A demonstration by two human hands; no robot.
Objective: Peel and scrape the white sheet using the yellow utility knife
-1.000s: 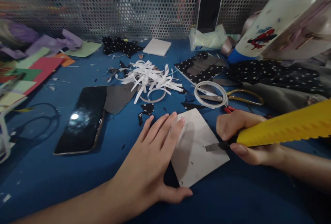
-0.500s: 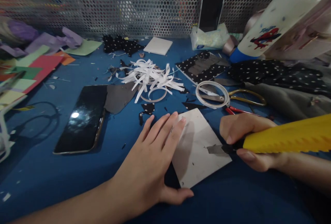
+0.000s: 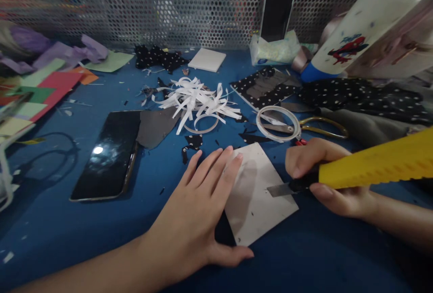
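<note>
My left hand [image 3: 199,202] lies flat with its fingers spread, the fingertips on the left part of a white square card [image 3: 259,202]. My right hand [image 3: 324,175] grips a yellow utility knife [image 3: 375,157] near its black blade end. The bare blade points left over the right side of the card; whether it touches the surface I cannot tell. A few dark specks dot the card. Beyond it lie a roll of white tape [image 3: 294,126] and scissors with gold handles [image 3: 324,127], partly under the roll.
White paper strips [image 3: 196,99] are heaped at the middle. On the left lies a phone [image 3: 108,157] beside a grey scrap [image 3: 157,128]. Polka-dot fabric [image 3: 365,96] and a leaning bottle [image 3: 365,31] stand right. Another phone [image 3: 279,4] rests against the perforated metal panel [image 3: 203,8].
My right hand and the knife have shifted slightly up and left, and the knife's rear end has risen. The card's right corner has moved slightly left. My left hand stays in place.
</note>
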